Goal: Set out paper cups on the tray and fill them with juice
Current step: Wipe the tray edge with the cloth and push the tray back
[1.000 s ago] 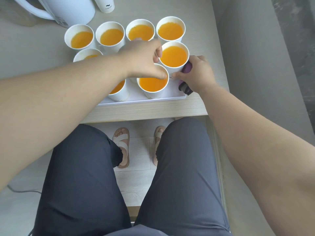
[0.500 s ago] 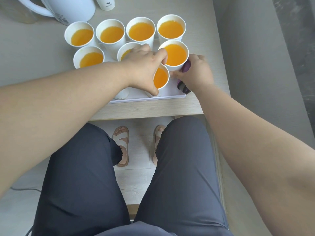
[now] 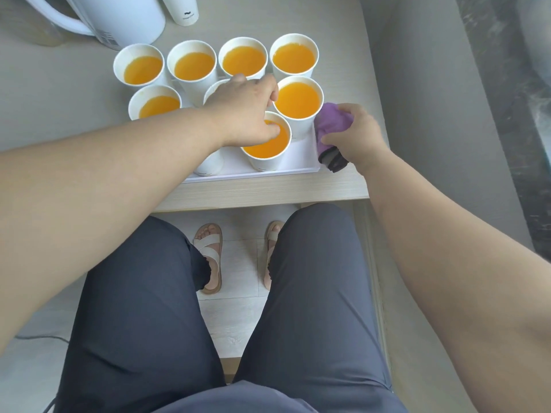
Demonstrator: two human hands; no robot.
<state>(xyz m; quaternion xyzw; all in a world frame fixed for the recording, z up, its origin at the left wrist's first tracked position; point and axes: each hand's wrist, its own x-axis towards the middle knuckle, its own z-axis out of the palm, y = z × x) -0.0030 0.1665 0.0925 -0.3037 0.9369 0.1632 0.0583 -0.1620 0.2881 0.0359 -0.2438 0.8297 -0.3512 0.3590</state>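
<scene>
Nine paper cups [image 3: 193, 67] stand packed together on a white tray [image 3: 301, 162] at the near edge of the pale bench [image 3: 268, 190]; those whose tops show hold orange juice [image 3: 296, 99]. Four form the far row, and the rest sit nearer. The left hand [image 3: 244, 111] reaches over the middle of the group with its fingers curled downward and its thumb lying across the rim of the near cup [image 3: 265, 158]. Whether it actually grips a cup, I cannot tell, since the hand hides what lies beneath it. The right hand [image 3: 354, 135] is closed around a purple fabric bundle [image 3: 329, 122] at the tray's right edge, just beside a filled cup. A white kettle [image 3: 119, 19] and a white bottle [image 3: 185, 10] stand behind the tray.
</scene>
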